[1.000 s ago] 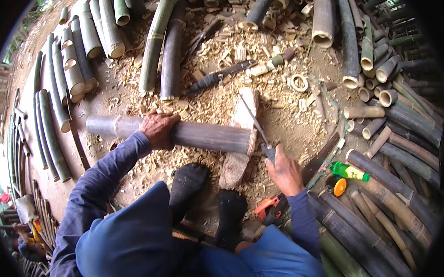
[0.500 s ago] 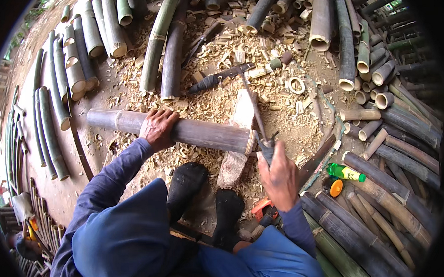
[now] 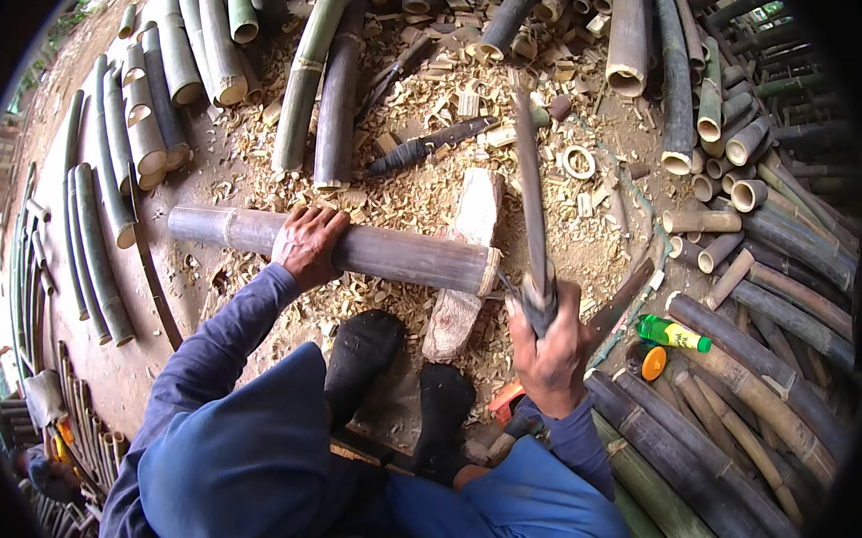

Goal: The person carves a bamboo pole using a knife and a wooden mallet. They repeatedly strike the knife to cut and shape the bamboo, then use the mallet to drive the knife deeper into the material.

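A dark bamboo pole section [image 3: 407, 256] lies crosswise before me, its right end resting across a pale wooden block [image 3: 453, 326]. My left hand [image 3: 307, 244] is closed over the pole left of its middle, fingers wrapped on the far side. To the right of the pole's cut end, my right hand [image 3: 554, 349] grips the dark wrapped handle of a machete [image 3: 532, 192]. The blade points away from me, raised beside the end and apart from it. My feet in black socks [image 3: 364, 348] stand on the near side of the pole.
Wood chips [image 3: 405, 205] cover the ground. Another knife with a wrapped handle [image 3: 407, 157] lies beyond the pole. Bamboo lengths [image 3: 337, 111] lie ahead and on both sides. At the right are a green bottle [image 3: 673, 332], an orange lid [image 3: 653, 363] and a bamboo ring [image 3: 578, 162].
The machete has swung up and to the right, away from the pole's end, and my right hand has shifted slightly right. My left hand and the pole stay nearly still.
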The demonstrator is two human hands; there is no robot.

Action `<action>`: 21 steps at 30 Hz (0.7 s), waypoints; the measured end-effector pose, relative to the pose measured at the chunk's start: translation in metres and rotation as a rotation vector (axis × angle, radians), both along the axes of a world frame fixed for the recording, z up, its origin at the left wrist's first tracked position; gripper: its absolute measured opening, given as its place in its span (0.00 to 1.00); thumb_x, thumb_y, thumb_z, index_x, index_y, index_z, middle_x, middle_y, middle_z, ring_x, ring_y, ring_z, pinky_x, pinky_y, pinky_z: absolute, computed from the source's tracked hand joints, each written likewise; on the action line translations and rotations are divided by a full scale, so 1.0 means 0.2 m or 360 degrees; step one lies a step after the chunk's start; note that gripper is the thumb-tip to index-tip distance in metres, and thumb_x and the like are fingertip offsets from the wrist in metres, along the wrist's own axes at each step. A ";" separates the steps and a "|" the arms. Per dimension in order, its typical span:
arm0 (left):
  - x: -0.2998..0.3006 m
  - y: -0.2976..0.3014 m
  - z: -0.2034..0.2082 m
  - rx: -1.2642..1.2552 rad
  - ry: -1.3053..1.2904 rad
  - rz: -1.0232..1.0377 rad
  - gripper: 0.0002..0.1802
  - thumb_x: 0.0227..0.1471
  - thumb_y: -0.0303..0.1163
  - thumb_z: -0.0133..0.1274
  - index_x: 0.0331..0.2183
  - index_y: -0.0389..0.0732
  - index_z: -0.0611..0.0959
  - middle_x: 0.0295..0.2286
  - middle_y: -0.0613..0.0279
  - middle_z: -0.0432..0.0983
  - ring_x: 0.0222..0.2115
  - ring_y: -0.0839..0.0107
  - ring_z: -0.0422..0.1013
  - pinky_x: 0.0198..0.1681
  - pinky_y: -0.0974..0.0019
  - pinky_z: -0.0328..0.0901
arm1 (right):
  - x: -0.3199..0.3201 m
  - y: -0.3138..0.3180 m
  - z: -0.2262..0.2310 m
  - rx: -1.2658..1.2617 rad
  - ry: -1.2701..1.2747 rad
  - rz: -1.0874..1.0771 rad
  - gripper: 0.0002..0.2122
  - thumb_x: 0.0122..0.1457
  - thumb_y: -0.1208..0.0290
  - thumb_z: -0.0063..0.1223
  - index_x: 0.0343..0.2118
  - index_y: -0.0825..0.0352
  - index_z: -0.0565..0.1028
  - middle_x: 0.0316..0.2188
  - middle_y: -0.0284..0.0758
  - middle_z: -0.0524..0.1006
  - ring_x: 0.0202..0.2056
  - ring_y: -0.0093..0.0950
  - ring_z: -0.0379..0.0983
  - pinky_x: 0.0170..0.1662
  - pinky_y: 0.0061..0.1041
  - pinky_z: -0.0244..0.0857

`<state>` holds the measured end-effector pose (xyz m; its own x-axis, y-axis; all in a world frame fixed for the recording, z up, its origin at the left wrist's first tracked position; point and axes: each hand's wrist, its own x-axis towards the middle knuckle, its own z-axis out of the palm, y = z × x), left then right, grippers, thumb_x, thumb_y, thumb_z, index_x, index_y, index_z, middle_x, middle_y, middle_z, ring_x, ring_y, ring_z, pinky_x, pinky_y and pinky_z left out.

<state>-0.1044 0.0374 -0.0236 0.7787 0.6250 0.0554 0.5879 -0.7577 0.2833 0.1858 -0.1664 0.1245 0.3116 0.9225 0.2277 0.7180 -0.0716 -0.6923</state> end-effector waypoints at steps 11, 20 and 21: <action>-0.01 -0.04 -0.02 0.0183 -0.0052 0.0024 0.37 0.30 0.37 0.69 0.47 0.42 0.77 0.42 0.54 0.77 0.44 0.53 0.74 0.53 0.49 0.64 | 0.03 0.00 0.00 -0.0293 -0.0019 0.0014 0.20 0.62 0.70 0.59 0.53 0.71 0.67 0.26 0.50 0.79 0.28 0.46 0.81 0.28 0.40 0.73; -0.02 -0.06 -0.04 0.0154 -0.0042 0.0048 0.40 0.29 0.40 0.72 0.49 0.41 0.78 0.46 0.51 0.76 0.48 0.51 0.72 0.58 0.47 0.63 | 0.16 -0.12 -0.32 -0.1095 0.0005 -0.0076 0.18 0.63 0.62 0.55 0.45 0.71 0.66 0.28 0.54 0.79 0.31 0.57 0.77 0.35 0.50 0.72; -0.04 -0.07 -0.08 0.0200 -0.0041 0.0055 0.41 0.30 0.39 0.71 0.50 0.41 0.77 0.49 0.50 0.76 0.50 0.51 0.72 0.59 0.46 0.61 | 0.13 -0.04 -0.18 -0.1022 0.0101 -0.0070 0.19 0.63 0.61 0.56 0.46 0.71 0.66 0.28 0.53 0.79 0.31 0.57 0.78 0.34 0.49 0.72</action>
